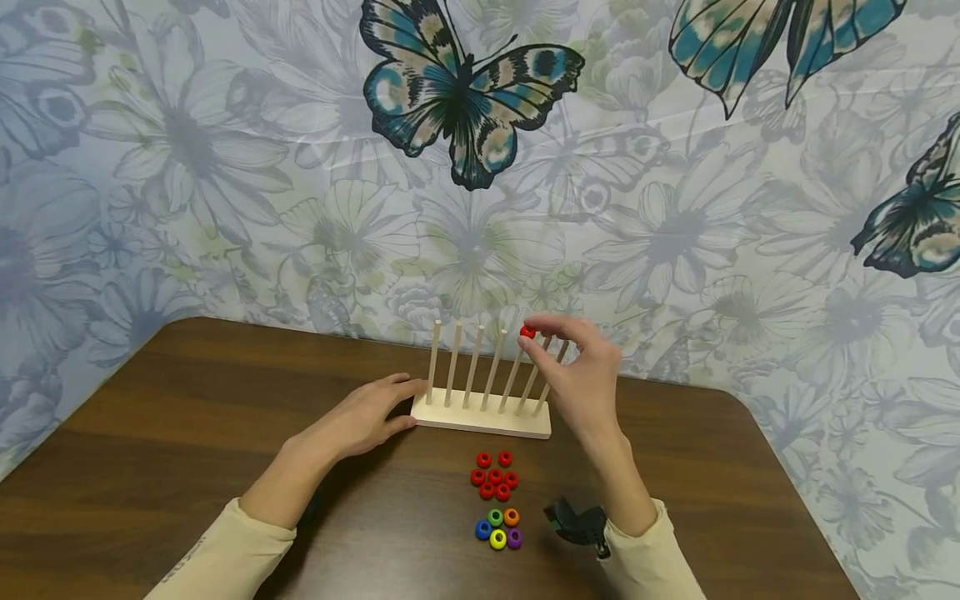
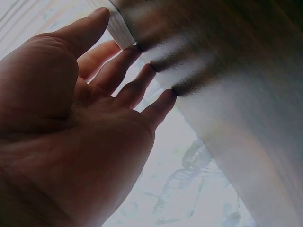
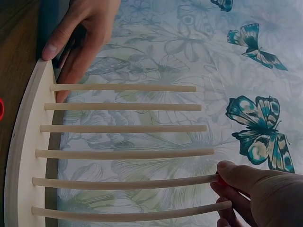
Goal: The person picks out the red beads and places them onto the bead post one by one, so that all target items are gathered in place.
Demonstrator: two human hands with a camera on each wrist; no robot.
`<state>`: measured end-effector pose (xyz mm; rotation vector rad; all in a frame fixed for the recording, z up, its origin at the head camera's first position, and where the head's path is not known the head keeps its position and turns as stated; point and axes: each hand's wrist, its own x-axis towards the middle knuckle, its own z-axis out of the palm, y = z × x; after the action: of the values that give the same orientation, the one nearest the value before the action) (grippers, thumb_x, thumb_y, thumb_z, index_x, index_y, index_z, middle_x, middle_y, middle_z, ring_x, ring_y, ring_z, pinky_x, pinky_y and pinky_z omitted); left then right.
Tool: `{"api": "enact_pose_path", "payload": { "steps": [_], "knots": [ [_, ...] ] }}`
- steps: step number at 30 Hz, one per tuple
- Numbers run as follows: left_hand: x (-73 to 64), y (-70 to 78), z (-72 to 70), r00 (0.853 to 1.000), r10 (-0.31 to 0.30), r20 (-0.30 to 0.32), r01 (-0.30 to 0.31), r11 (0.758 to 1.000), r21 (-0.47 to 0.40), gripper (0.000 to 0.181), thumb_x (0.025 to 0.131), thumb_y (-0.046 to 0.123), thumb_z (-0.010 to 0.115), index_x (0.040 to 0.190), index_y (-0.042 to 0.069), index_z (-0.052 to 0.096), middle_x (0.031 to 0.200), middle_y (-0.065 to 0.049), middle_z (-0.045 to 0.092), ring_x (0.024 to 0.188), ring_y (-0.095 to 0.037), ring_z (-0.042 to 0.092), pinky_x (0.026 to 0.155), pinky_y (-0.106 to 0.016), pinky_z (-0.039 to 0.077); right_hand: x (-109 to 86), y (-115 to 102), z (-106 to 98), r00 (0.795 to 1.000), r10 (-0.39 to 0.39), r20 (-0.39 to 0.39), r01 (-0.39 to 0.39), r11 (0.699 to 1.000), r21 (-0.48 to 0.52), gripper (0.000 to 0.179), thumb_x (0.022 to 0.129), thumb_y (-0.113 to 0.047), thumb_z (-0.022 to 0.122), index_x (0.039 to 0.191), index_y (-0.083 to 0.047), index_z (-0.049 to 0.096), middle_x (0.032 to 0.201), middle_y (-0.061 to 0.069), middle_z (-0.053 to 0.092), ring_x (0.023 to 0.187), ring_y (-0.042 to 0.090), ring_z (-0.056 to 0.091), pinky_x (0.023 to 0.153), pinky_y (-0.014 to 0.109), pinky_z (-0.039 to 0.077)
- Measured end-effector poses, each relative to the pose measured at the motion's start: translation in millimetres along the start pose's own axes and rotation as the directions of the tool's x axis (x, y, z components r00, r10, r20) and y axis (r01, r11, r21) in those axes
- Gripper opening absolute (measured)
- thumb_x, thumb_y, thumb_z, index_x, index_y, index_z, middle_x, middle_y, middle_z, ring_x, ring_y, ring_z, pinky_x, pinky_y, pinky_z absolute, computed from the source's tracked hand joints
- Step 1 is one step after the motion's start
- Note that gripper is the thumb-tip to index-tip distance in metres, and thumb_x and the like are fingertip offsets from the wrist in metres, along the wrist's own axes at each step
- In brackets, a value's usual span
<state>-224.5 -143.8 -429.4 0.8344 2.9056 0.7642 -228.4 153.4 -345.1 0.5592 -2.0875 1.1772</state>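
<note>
A pale wooden peg stand [image 1: 483, 422] with a row of upright pegs [image 3: 128, 128] stands on the table. My left hand [image 1: 367, 417] holds its left end, thumb at the front corner and fingers around the back; the left wrist view shows this hand [image 2: 90, 104] with fingers extended. My right hand [image 1: 581, 375] pinches a red bead [image 1: 528, 332] between thumb and index finger, right at the tip of the third peg from the right end. In the right wrist view, fingertips mostly cover the bead [image 3: 220, 180].
Several red beads [image 1: 495, 477] lie in front of the stand. Closer to me are a green [image 1: 496, 517], an orange [image 1: 512, 517], a blue [image 1: 483, 530], a yellow [image 1: 498, 540] and a purple bead [image 1: 513, 539]. A butterfly-patterned wall covering [image 1: 480, 242] rises behind the brown table [image 1: 187, 433].
</note>
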Motion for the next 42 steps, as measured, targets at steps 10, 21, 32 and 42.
{"api": "enact_pose_path", "payload": {
  "steps": [10, 21, 32, 42],
  "knots": [
    [0.3, -0.4, 1.6, 1.000, 0.014, -0.011, -0.014, 1.000, -0.002, 0.053, 0.101, 0.014, 0.073, 0.150, 0.005, 0.057, 0.153, -0.022, 0.056, 0.146, -0.045, 0.048, 0.113, -0.062, 0.046, -4.0, 4, -4, 0.998, 0.056, 0.020, -0.055, 0.998, -0.039, 0.027, 0.089, -0.020, 0.088, 0.115, -0.015, 0.082, 0.108, -0.001, 0.080, 0.100, 0.021, 0.069, 0.098, 0.039, 0.051],
    [-0.1, -2.1, 2.8, 1.000, 0.000, 0.003, 0.000, 1.000, -0.016, 0.053, 0.101, 0.016, 0.072, 0.151, 0.006, 0.056, 0.155, -0.024, 0.053, 0.147, -0.045, 0.047, 0.113, -0.063, 0.046, -16.9, 10, -22, 0.993, 0.090, -0.083, -0.093, 0.995, -0.037, 0.028, 0.095, -0.020, 0.082, 0.123, -0.018, 0.078, 0.115, 0.000, 0.077, 0.101, 0.018, 0.072, 0.089, 0.021, 0.055],
    [-0.9, -0.7, -0.5, 1.000, -0.010, 0.005, 0.010, 0.999, -0.030, 0.054, 0.101, 0.016, 0.072, 0.152, 0.006, 0.056, 0.155, -0.022, 0.054, 0.147, -0.045, 0.046, 0.114, -0.063, 0.045, -34.3, 26, -43, 0.994, 0.069, -0.082, -0.074, 0.995, -0.064, 0.027, 0.093, -0.006, 0.081, 0.120, -0.007, 0.075, 0.113, 0.004, 0.077, 0.094, 0.019, 0.073, 0.091, 0.025, 0.057],
    [0.5, 1.2, -1.6, 1.000, -0.009, 0.009, 0.009, 1.000, -0.018, 0.054, 0.101, 0.016, 0.072, 0.152, 0.005, 0.056, 0.155, -0.024, 0.053, 0.146, -0.046, 0.047, 0.113, -0.064, 0.046, -52.4, 39, -49, 0.988, 0.134, -0.070, -0.137, 0.989, -0.046, 0.014, 0.095, -0.007, 0.079, 0.109, -0.007, 0.078, 0.100, 0.005, 0.078, 0.087, 0.009, 0.070, 0.085, 0.025, 0.057]
  ]
}}
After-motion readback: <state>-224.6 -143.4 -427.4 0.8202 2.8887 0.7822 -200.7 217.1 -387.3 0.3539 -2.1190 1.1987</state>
